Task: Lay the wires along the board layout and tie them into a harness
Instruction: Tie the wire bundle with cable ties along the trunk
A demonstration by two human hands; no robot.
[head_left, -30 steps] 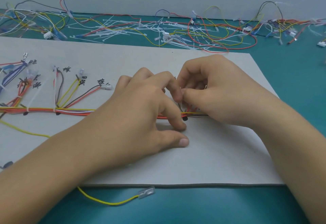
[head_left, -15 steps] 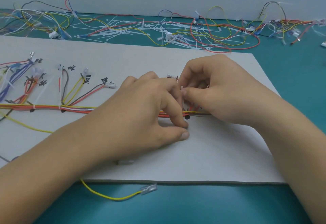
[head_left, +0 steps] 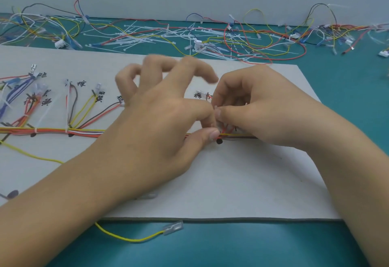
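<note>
while the left hand [head_left: 160, 123] pinches the wire bundle [head_left: 52, 130] between thumb and forefinger, other fingers splayed up, the right hand [head_left: 259, 115] pinches those same wires right beside it. bundle runs across the grey board [head_left: 231, 172], loose cable ties [head_left: 147, 35] beyond.

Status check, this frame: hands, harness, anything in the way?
Hands: left hand and right hand pinch wire bundle at one spot. Bundle on board. No obstruction seen.

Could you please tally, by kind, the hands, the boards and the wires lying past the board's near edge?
Hands: 2, the left hand and the right hand
Boards: 1, the board
Wires past the near edge: 1, the yellow wire
Total: 4
</note>
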